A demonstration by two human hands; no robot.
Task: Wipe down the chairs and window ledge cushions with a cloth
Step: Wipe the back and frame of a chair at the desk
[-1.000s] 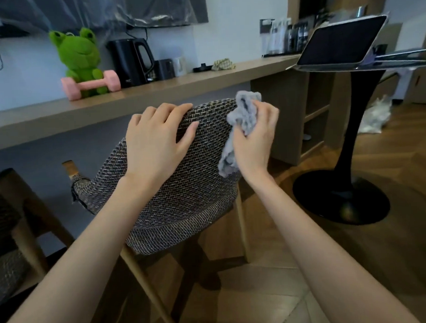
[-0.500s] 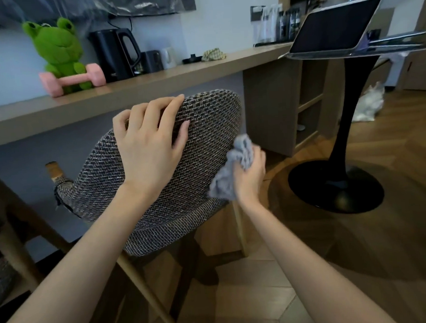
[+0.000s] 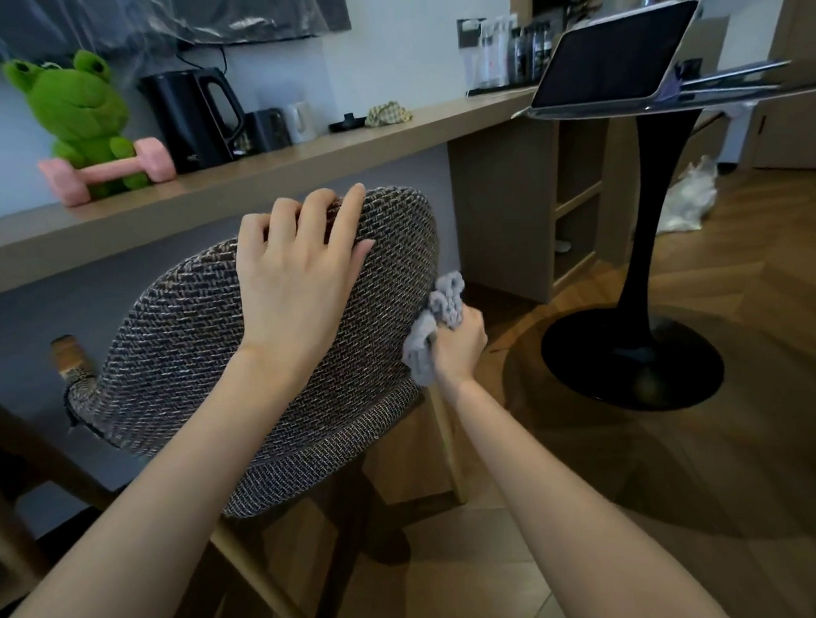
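A second chair (image 3: 2, 453) stands at the far left edge, with only part of its dark wood frame in view. On the long wooden counter (image 3: 322, 159) behind it, from the left: a green frog plush (image 3: 77, 113) sits upright with a pink dumbbell (image 3: 106, 172) lying across its front, touching it. A black kettle (image 3: 192, 114) stands just beside them, then a dark cup (image 3: 266, 129) and a white cup (image 3: 299, 120) next to each other. In front of the counter a woven grey-brown chair (image 3: 186, 348) stands on pale wooden legs, its back toward the camera. The left hand (image 3: 296, 291) rests palm-down on the upper part of the chair back. Its fingers (image 3: 318, 214) are slightly spread, the tips reach the top rim, and the thumb lies along the fabric. Immediately right, the grey cloth (image 3: 425, 350) is bunched up against the right edge of the chair back, about halfway down. The right hand (image 3: 460, 348) grips it, fingers (image 3: 470, 322) curled tight round the bundle, with folds standing out above and below the fist. Further right on the counter lies a small crumpled patterned fabric (image 3: 389, 113). A tablet (image 3: 615, 57), screen dark, is propped at a tilt on a black pedestal stand (image 3: 635, 358). The stand is on the wooden floor (image 3: 714, 505), well apart from the chair. A white bag (image 3: 688, 195) lies on the floor beyond the stand; its contents cannot be determined.
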